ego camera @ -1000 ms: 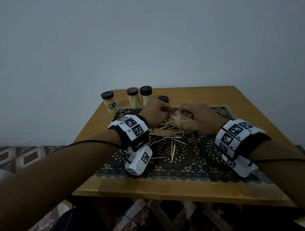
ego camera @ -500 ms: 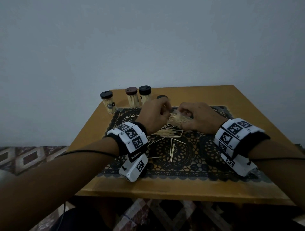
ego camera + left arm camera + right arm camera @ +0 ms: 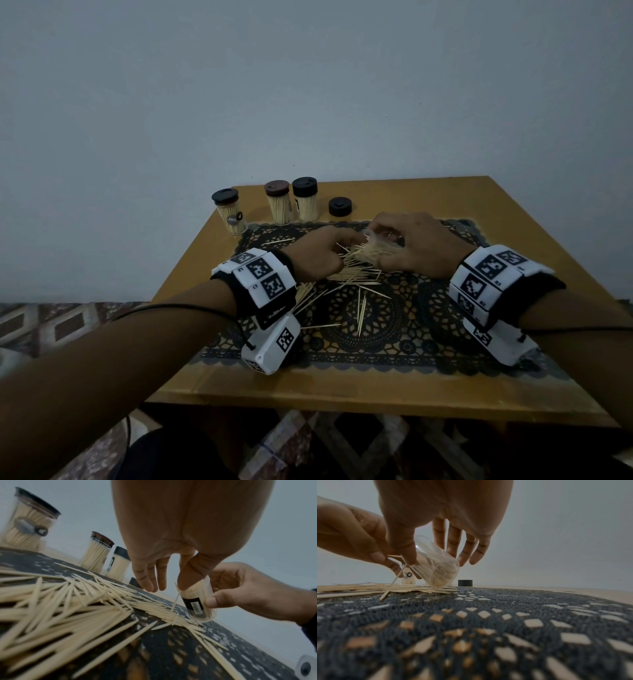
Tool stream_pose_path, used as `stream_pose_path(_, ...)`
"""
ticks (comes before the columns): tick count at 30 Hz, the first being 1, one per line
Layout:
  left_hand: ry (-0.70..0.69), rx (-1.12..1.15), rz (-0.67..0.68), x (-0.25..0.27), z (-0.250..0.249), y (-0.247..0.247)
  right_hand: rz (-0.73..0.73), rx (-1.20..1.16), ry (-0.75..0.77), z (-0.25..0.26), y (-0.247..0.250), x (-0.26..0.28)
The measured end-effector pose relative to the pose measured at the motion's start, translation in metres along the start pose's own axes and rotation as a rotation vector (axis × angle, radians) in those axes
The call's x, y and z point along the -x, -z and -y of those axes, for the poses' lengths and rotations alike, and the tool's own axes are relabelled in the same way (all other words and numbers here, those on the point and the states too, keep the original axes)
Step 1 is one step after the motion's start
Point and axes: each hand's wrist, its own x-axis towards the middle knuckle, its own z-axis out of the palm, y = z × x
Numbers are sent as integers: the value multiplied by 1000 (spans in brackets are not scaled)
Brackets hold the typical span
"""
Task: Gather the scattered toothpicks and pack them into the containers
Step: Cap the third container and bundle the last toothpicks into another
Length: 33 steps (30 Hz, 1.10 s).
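While the right hand (image 3: pixel 416 248) grips a clear container (image 3: pixel 197 599), tilted and partly full of toothpicks, the left hand (image 3: pixel 317 258) pinches one toothpick (image 3: pixel 175 602) beside its open mouth. The container's lower end touches the pile of scattered toothpicks (image 3: pixel 352 277) on the dark lace mat (image 3: pixel 394 329). Behind the mat, three closed containers (image 3: pixel 279 207) full of toothpicks stand on the yellow tabletop (image 3: pixel 411 197), with a loose black lid (image 3: pixel 340 206) just beside them.
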Motion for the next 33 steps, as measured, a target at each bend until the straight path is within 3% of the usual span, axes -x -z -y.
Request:
stream_pose_path(3,38,127,-101,-2,11,7,-29,26,-34,-4,0,0)
stream_pose_path(5,97,44,-116,-3,19,13,-65,41,-60,-9,-1,-2)
stream_pose_path(8,129,-279,123,-4,23,21,-83,56,-71,-12,-2,-3)
stream_pose_path(11,148,-393,284,-7,22,16,-67,50,-80,-12,-2,-3)
stream_pose_path(15,41,-563,204,-12,19,3,-39,58,-89,-13,-2,-3)
stream_pose_path(20,-61,-488,106,-13,22,-2,-38,42,-99,-9,-1,-1)
stream_pose_path(25,-61,-449,23,-16,19,-3,-43,44,-98,-7,-1,-1)
stream_pose_path(33,18,-522,139,-24,12,-9,-42,52,-95,-6,0,0)
